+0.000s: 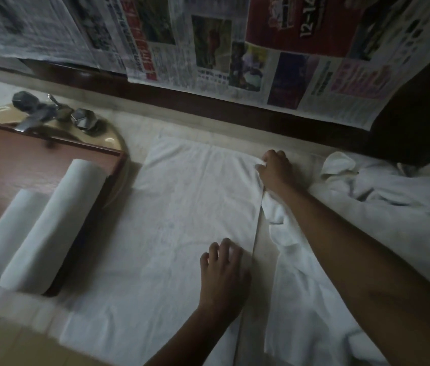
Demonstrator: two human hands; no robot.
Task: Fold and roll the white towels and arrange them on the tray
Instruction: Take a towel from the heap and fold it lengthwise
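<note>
Broadly, newspaper [208, 48] sheets cover the wall behind the pale counter [140, 125], their lower edges hanging over a dark ledge. The flat towel [182, 220] lies spread across the middle of the counter, and its near end runs out of the bottom of the view. To its right a crumpled heap of towels [380, 207] fills the counter and is cut by the right edge; my right forearm lies across it. A narrow strip of bare counter separates the heap from the flat towel's right edge.

At left the brown tray [23, 159] sits over a beige basin [115, 143], with its left part cut off. It holds two rolled towels [50, 228] side by side at its near end, and the far part of its floor is bare. The tap [39, 112] stands just behind the tray, dark and blurred.

My right hand [274, 170] pinches the flat towel's far right corner with curled fingers. My left hand [221, 276] rests on the same towel near its right edge, fingers spread, grasping nothing. I cannot identify the dark shape at upper right.
</note>
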